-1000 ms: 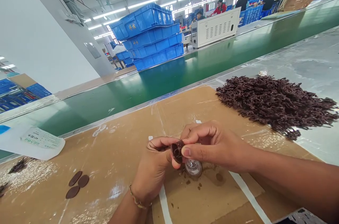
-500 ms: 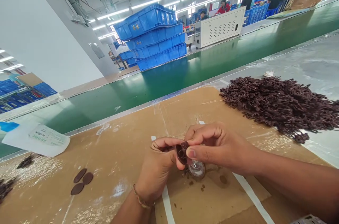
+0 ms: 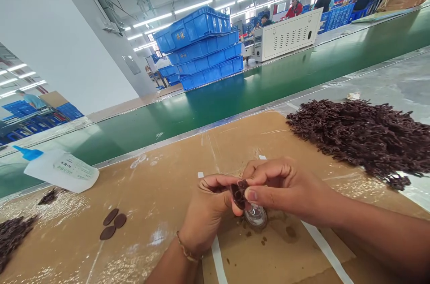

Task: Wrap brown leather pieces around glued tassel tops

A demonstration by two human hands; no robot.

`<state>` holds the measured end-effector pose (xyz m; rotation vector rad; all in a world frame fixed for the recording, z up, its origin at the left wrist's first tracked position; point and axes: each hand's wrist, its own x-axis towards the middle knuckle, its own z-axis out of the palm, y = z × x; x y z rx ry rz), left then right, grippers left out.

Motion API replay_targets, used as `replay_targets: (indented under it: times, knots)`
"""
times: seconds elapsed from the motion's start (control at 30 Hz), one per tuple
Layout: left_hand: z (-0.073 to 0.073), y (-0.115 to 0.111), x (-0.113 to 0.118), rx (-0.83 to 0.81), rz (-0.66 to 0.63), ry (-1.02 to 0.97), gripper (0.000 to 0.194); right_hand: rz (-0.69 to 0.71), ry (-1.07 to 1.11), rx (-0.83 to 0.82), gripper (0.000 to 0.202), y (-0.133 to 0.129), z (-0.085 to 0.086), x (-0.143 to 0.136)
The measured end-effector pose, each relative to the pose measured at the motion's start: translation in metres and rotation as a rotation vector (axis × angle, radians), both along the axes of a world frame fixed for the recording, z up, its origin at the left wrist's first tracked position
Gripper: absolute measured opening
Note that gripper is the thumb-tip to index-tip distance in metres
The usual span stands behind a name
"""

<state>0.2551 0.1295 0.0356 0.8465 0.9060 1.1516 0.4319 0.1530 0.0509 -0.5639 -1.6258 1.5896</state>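
Observation:
My left hand (image 3: 204, 217) pinches a small dark brown cupped piece (image 3: 238, 196) between thumb and fingers, its hollow side facing me. Thumb and forefinger of my right hand (image 3: 289, 187) are closed on a bit of brown material (image 3: 242, 184) at the piece's upper edge; its exact shape is partly covered by the fingers. Just below the fingertips, a small clear glass dish (image 3: 257, 217) rests on the brown board (image 3: 174, 172). Over to the left lie three flat brown oval discs (image 3: 120, 220).
A large heap of dark brown branching pieces (image 3: 363, 134) sits at right, with a smaller heap (image 3: 13, 237) at far left. A white squeeze bottle (image 3: 63, 169) with blue cap lies on its side. Beyond runs a green conveyor belt (image 3: 215, 100) with stacked blue crates (image 3: 204, 51) behind. Several people work farther off.
The whole scene has shifted a little to the right in the picture as my head turned. Both hands keep nearly the same grip, with the brown piece held between them.

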Motion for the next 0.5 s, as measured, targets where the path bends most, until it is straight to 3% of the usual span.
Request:
replay_targets:
  times: [0.5]
  knots:
    - [0.0033, 0.0008, 0.0003, -0.014, -0.001, -0.003, 0.024, 0.005, 0.002, -0.006, 0.022, 0.0003, -0.0001, 0.0005]
